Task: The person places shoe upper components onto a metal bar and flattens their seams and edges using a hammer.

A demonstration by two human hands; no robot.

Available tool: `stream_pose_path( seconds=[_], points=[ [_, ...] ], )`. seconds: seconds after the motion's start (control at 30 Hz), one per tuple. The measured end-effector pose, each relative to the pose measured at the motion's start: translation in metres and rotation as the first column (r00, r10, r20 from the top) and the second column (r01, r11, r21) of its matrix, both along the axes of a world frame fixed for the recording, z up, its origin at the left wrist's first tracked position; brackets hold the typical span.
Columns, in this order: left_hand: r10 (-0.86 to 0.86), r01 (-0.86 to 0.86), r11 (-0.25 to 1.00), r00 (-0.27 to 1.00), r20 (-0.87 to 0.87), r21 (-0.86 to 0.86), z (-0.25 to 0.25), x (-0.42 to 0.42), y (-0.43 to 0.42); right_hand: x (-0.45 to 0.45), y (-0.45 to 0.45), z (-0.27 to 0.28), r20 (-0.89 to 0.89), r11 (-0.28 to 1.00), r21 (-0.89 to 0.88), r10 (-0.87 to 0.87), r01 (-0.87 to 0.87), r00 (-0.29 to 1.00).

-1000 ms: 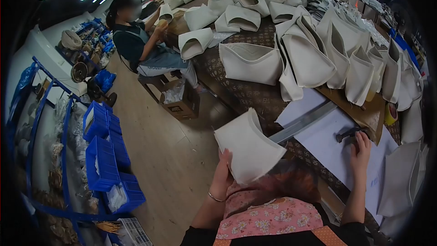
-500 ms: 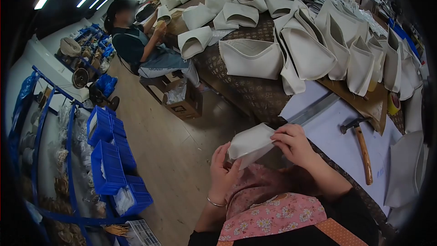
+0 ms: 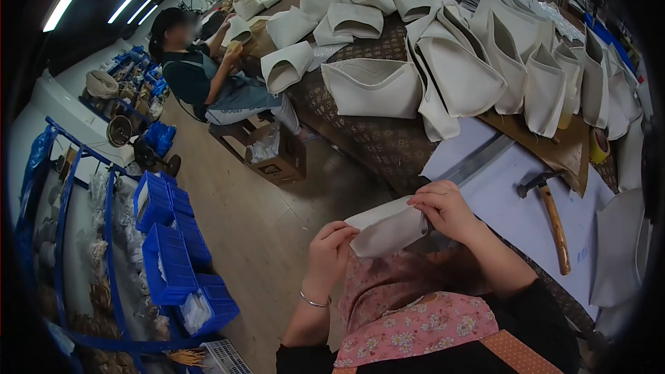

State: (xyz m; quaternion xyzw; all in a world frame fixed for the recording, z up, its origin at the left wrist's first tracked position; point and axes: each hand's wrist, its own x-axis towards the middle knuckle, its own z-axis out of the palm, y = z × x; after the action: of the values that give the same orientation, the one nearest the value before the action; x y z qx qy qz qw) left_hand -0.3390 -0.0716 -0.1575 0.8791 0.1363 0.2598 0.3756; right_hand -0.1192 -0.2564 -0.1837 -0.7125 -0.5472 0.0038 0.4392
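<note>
While your left hand [image 3: 325, 253] and right hand [image 3: 447, 209] pinch the off-white, folded, cloth-like piece [image 3: 389, 230] between their fingers, it hangs beside the near edge of the brown patterned tabletop [image 3: 367, 144]. It looks light and bendy; its two ends seem good holding spots.

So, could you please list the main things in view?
held pouch: one, off-white, front centre
table: one, brown patterned, ahead
other pouches: many overlapping, off-white, on table
sheet: one, white, table's near side
hammer: one, dark head, brown handle, on sheet
metal bar: one, grey, across sheet
tape roll: one, yellow, table's right side
bins: several, blue, lower left
rack: one, blue, left
box: one, brown, floor
co-worker: one, dark top, seated at table
left hand: one, bare, gripping pouch's left end
right hand: one, bare, gripping pouch's right end
</note>
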Motion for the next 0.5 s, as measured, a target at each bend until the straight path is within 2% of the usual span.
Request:
stream_pose_path(
  seconds=[0.07,0.2,0.27,0.3,0.37,0.5],
  points=[
    [0.014,-0.019,0.996,0.998,-0.063,-0.088,0.001,0.003,0.001,0.000,0.000,0.000,-0.018,1.000,-0.014,-0.006,0.005,1.000],
    [-0.047,0.042,0.998,0.986,-0.157,-0.037,0.015,0.000,0.010,0.000,-0.002,-0.002,-0.013,1.000,0.001,-0.005,0.005,1.000],
    [-0.124,0.158,0.969,0.976,-0.180,0.189,0.023,0.001,0.014,0.001,-0.002,-0.003,-0.020,1.000,0.000,0.001,-0.001,1.000],
    [-0.126,0.161,0.969,0.974,-0.186,0.189,0.026,0.003,0.014,0.001,-0.002,-0.005,-0.019,1.000,0.019,0.009,-0.009,1.000],
    [-0.166,0.219,0.908,0.971,-0.173,0.357,0.031,0.008,0.016,0.003,-0.002,-0.008,-0.018,0.999,0.042,0.012,-0.011,1.000],
    [-0.181,0.254,0.883,0.960,-0.213,0.394,0.030,0.013,0.018,0.005,-0.004,-0.010,-0.033,0.998,0.047,0.046,-0.044,0.998]
  ],
)
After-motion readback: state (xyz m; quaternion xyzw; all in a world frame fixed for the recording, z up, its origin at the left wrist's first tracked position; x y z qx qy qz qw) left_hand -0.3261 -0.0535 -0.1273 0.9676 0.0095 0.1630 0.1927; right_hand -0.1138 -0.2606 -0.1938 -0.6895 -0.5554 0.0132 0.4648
